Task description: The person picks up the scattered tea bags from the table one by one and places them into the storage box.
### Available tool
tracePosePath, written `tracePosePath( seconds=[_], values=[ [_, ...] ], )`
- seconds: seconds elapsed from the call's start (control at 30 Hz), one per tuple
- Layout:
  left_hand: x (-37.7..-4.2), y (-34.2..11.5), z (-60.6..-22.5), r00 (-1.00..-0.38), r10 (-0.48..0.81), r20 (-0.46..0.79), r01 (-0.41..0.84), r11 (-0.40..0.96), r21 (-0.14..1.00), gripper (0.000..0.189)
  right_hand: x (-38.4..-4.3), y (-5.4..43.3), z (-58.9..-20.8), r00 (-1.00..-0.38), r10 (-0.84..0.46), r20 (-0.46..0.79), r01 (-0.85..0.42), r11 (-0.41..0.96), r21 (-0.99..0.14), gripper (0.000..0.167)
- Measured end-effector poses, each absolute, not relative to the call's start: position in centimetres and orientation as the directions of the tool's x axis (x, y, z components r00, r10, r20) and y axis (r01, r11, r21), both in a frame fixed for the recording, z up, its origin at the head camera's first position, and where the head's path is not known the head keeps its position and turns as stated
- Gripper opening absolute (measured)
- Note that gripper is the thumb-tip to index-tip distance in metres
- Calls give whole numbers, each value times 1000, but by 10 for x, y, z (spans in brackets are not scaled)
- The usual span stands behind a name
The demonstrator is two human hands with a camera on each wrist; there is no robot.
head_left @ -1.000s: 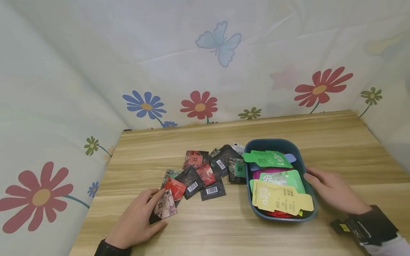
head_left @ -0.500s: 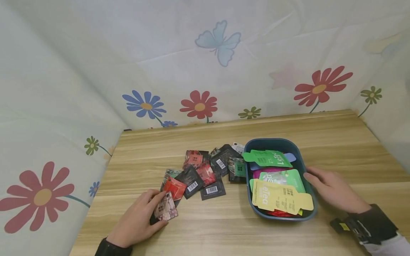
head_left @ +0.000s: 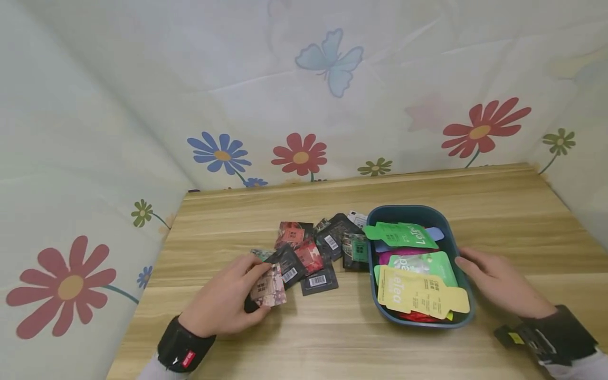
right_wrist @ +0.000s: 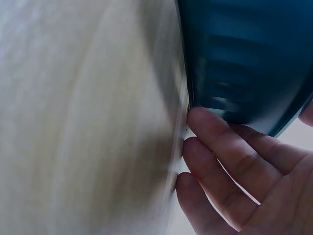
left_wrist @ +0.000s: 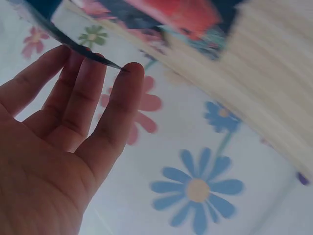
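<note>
My left hand (head_left: 227, 300) pinches a pink flower-printed tea sachet (head_left: 272, 286) by its left side, thumb at the near edge. In the left wrist view the sachet's dark, bent edge (left_wrist: 78, 47) lies against the fingertips (left_wrist: 131, 73). Beyond it, black sachets (head_left: 319, 281) with barcodes overlap red-printed ones (head_left: 309, 255) on the table. My right hand (head_left: 508, 285) rests against the right side of a dark blue plastic box (head_left: 467, 311), its relaxed fingertips (right_wrist: 203, 120) touching the wall low down. Green packets (head_left: 401, 235) and a yellow packet (head_left: 418, 290) marked LeTea lie in the box.
The wooden table (head_left: 342, 345) meets a flower-printed cloth backdrop (head_left: 256, 95) at the back and both sides. A green-labelled sachet (head_left: 356, 250) lies right against the box's left wall. A white sachet (head_left: 357, 218) sits behind it.
My left hand has moved right and slightly up in the view, carrying the pink flower-printed sachet off the red one and beside the black sachets. My right hand stays at the box.
</note>
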State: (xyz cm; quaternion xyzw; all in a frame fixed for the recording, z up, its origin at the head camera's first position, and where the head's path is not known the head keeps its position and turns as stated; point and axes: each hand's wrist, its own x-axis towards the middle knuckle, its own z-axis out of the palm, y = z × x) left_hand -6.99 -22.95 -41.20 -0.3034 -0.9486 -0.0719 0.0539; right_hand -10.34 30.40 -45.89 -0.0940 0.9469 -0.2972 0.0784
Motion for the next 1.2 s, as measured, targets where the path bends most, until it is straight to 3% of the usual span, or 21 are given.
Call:
tracePosePath(
  seconds=[0.3,0.57,0.9,1.2],
  values=[
    [-100,-153,-389,-606,760,236,789,613,49,66,-101,306,-460,-970,-213,-113,-112,813,-571,61],
    [-115,-78,-382,-466,813,349,871,491,17,59,-101,306,-459,-972,-211,-104,-116,816,-566,59],
    [-146,-20,-371,-433,810,395,888,459,32,56,-103,305,-460,-971,-218,-101,-125,816,-564,59],
    [-174,12,-365,-496,808,316,860,507,54,68,-104,304,-459,-970,-221,-97,-128,814,-566,58]
  ],
)
